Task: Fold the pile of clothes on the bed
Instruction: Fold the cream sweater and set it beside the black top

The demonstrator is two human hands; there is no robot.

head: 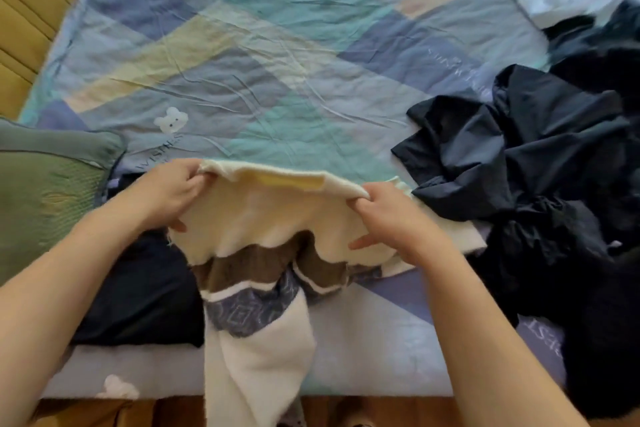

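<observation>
Left hand (166, 191) and right hand (388, 215) pinch the top edge of a cream sweater (263, 218) lifted over the bed (277, 62); next, probably, laying it flat, with the dark pile (540, 166) waiting beside it.
</observation>
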